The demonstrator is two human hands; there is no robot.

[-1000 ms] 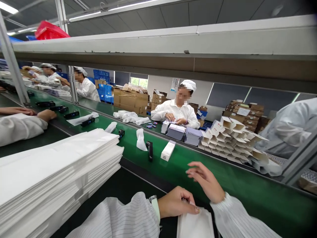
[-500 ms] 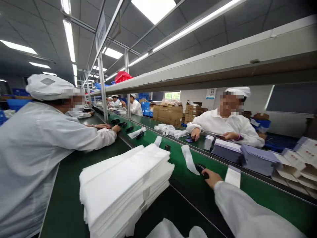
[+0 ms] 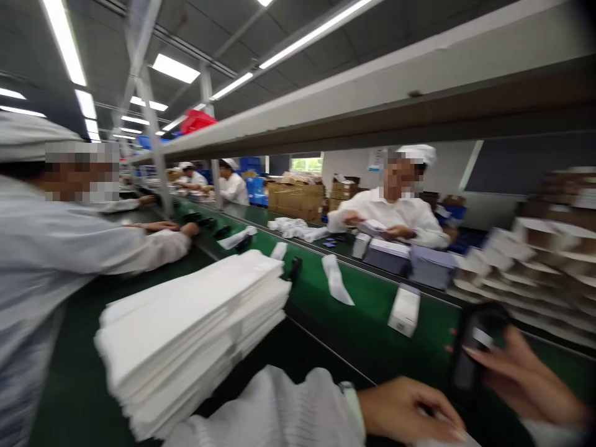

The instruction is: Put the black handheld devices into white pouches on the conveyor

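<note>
At the right, my right hand [image 3: 521, 366] grips a black handheld device [image 3: 465, 357] with a small white label, raised above the green belt; motion blurs it. My left hand [image 3: 410, 406] is low in front, to its left, fingers curled and pinched. A bit of white sheet material [image 3: 449, 442] shows under its fingertips, mostly cut off by the lower edge. To the left stands a tall stack of folded white sheets [image 3: 186, 316]. On the belt ahead lie a white strip [image 3: 336, 279] and a small white box [image 3: 405, 309].
The green conveyor belt [image 3: 367, 310] runs diagonally, with another black device [image 3: 295, 269] farther along. Purple-white box stacks [image 3: 433, 267] and open cartons [image 3: 512, 261] line its far side. Overhead hangs a long shelf [image 3: 326, 118]. Co-workers sit left [image 3: 69, 248] and across [image 3: 386, 211].
My right hand has picked the black device off the belt and brought it nearer and to the right. My left hand has come into view. The view has turned rightward.
</note>
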